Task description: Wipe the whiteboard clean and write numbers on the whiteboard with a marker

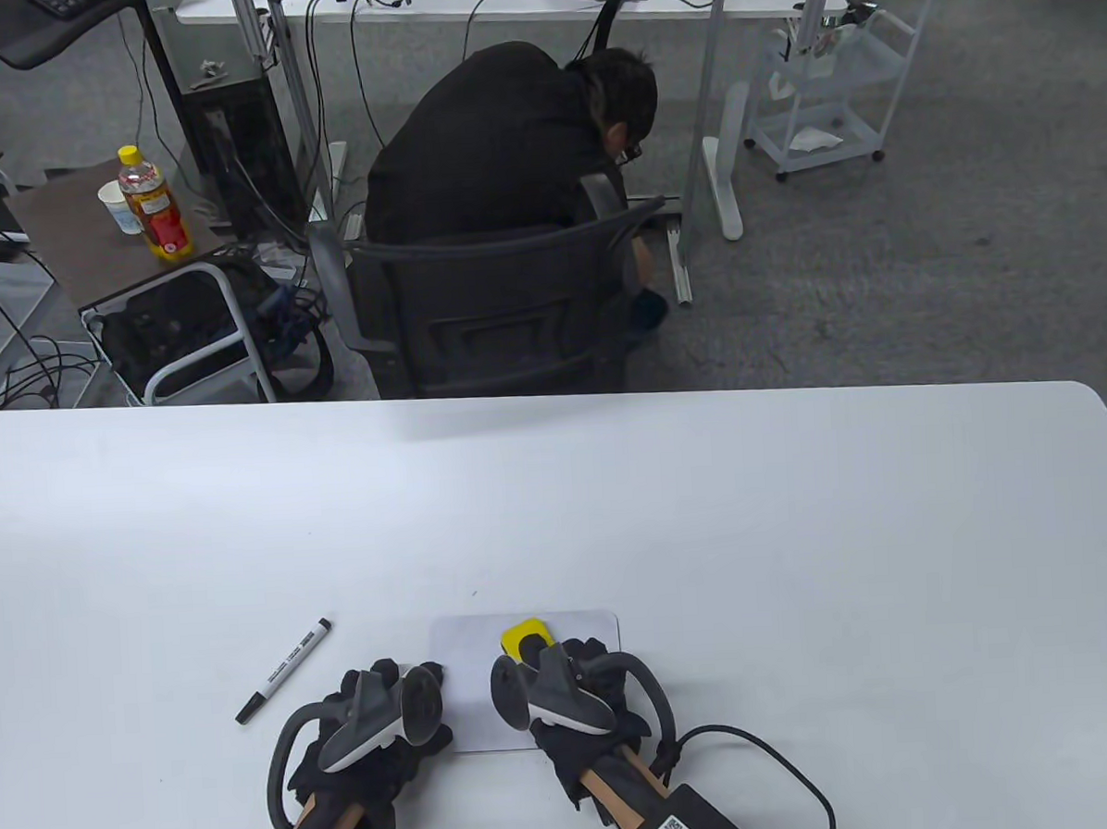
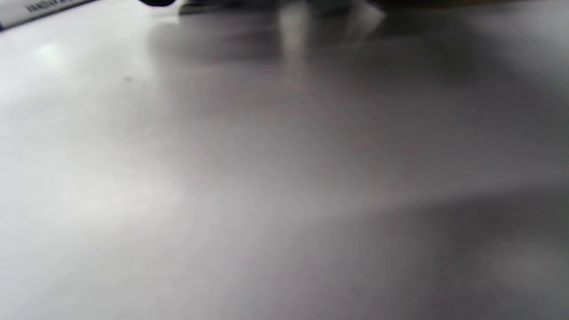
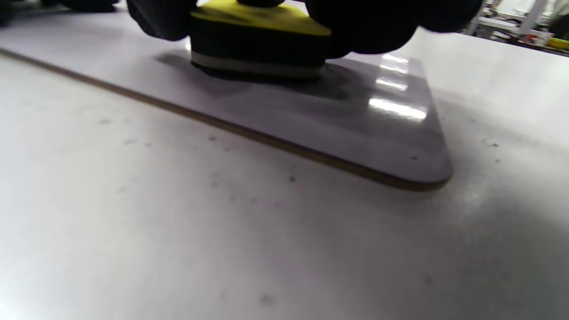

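Note:
A small white whiteboard (image 1: 464, 646) lies flat on the table near the front edge; its surface (image 3: 355, 120) looks blank where it shows. My right hand (image 1: 567, 678) grips a yellow-topped eraser (image 1: 525, 638) that sits pad-down on the board; in the right wrist view gloved fingers (image 3: 355, 26) curl round the eraser (image 3: 258, 40). My left hand (image 1: 393, 710) rests at the board's left edge, its fingers hidden under the tracker. A capped white marker (image 1: 284, 669) lies loose on the table, left of the left hand. The left wrist view is blurred, with the marker (image 2: 40, 9) at its top left.
The white table (image 1: 801, 531) stretches wide beyond the board. Past its far edge a person sits hunched in a black office chair (image 1: 483, 316). A cable (image 1: 776, 773) runs from the right wrist across the table.

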`<state>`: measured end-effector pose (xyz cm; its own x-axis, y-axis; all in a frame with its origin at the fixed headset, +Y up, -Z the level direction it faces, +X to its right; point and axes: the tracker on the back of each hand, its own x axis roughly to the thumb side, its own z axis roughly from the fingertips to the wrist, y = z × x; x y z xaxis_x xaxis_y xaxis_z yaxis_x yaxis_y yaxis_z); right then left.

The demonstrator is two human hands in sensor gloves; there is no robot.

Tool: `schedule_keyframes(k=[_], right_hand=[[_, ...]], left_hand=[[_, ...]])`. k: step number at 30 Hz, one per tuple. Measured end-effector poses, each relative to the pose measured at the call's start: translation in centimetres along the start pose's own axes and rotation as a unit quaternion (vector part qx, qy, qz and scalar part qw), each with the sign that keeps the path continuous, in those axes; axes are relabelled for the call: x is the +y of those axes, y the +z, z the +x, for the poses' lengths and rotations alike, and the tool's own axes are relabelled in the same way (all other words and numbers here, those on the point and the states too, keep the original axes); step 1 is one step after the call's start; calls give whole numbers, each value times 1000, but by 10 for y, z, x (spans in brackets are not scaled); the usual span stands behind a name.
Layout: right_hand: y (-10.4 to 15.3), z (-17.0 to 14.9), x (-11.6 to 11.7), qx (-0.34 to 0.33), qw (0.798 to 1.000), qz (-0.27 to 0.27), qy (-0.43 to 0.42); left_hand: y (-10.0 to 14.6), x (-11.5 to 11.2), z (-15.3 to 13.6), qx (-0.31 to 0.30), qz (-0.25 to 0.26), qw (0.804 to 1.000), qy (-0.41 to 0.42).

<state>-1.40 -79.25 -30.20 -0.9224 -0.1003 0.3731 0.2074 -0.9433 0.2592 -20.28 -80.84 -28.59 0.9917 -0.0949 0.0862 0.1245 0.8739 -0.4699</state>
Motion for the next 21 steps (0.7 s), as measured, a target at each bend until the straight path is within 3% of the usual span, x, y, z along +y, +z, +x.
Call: schedule_keyframes(k=[4,10,15,21], right_hand=[[7,-8,1,-32,999,5,-9],[2,-37,-10,-22,997,1,-78],[-12,-73,-23,49,997,-36,-43],[-38,-135,-28,168,983,-49,-61]], left_hand=[[0,0,0,-2,0,1000,2],[0,0,-1,-3,0,1000,5],[-1,0,-2,-5,-1,1000,6],[-1,0,-2,-5,-2,1000,7]])
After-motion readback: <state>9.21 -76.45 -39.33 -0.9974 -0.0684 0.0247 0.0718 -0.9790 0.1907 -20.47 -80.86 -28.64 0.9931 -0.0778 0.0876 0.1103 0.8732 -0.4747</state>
